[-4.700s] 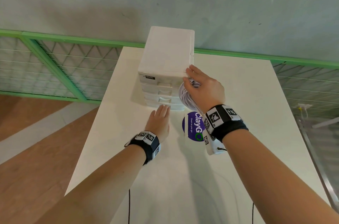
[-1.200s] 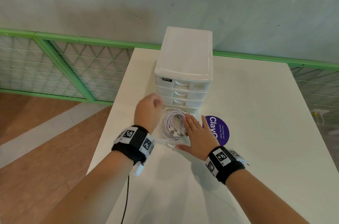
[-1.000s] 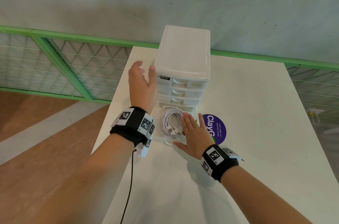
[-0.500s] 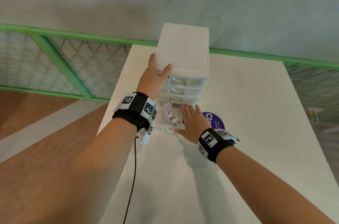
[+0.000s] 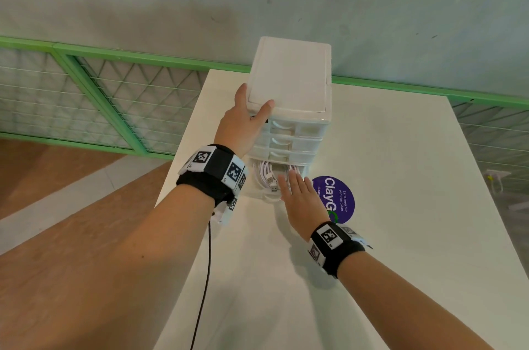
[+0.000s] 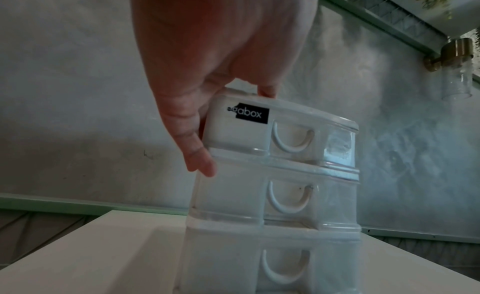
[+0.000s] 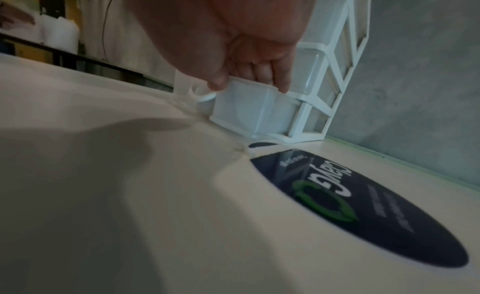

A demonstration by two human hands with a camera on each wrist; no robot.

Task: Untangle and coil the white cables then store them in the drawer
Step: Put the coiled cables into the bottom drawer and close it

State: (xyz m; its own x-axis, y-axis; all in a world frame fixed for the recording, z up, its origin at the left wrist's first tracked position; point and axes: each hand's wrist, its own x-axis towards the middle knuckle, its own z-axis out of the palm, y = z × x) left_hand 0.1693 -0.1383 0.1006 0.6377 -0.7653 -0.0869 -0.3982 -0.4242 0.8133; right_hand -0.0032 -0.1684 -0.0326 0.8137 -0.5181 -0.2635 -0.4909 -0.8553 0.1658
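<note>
A white four-drawer unit (image 5: 289, 92) stands at the table's far end. Its bottom drawer (image 5: 264, 195) is pulled out a little and holds the coiled white cables (image 5: 267, 176), with a USB plug showing. My left hand (image 5: 253, 109) grips the unit's top front-left corner, thumb on the lid and fingers down the side; the left wrist view shows that hand (image 6: 205, 117) against the unit (image 6: 285, 185). My right hand (image 5: 294, 188) lies flat with straight fingers against the drawer's front right. In the right wrist view, its fingertips (image 7: 249, 80) press on the drawer's rim (image 7: 249, 109).
The white table (image 5: 400, 249) bears a round purple sticker (image 5: 337, 200) just right of the drawer. A black wire (image 5: 204, 278) hangs from my left wrist. A green-framed mesh fence (image 5: 114, 97) and a grey wall stand behind the table, with wooden floor at the left.
My left hand rose from beside the drawer and took hold of the unit's top corner. My right hand has pushed the drawer further in, so less of the cable coil shows.
</note>
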